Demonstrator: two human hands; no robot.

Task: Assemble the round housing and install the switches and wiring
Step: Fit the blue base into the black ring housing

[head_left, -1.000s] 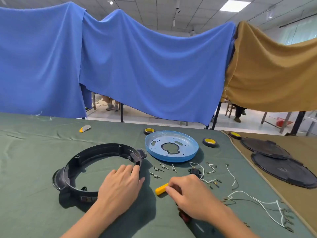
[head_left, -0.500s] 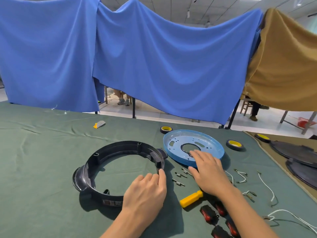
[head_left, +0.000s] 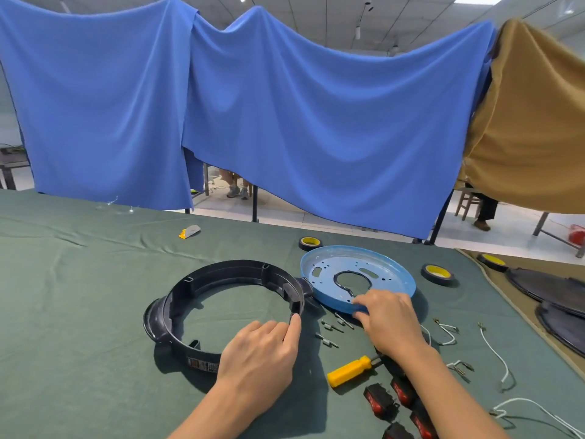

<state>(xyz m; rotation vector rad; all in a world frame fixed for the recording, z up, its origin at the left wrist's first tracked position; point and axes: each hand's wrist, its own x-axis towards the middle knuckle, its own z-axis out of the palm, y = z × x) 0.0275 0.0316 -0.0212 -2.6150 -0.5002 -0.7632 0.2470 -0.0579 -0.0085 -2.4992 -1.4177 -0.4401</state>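
A black round housing ring (head_left: 190,299) lies on the green cloth. My left hand (head_left: 262,353) rests on its near right rim, fingers curled over the edge. To its right a blue metal disc (head_left: 392,267) with a central cut-out is tilted, its near edge raised. My right hand (head_left: 387,318) grips that near edge, fingers on top and thumb below. Several black switches with red rockers (head_left: 380,400) lie near my right forearm. White wires (head_left: 497,353) with terminals lie at the right. Small screws (head_left: 330,331) sit between my hands.
A yellow-handled screwdriver (head_left: 351,370) lies by my right wrist. Rolls of tape (head_left: 438,274) with yellow cores stand behind the disc. Dark round covers (head_left: 557,289) rest on the brown cloth at far right. A small yellow and grey tool (head_left: 190,231) lies far back.
My right hand left the yellow screwdriver, moved forward to the blue disc and now lifts its near edge. My left hand stayed on the black ring. The view shifted to the right.
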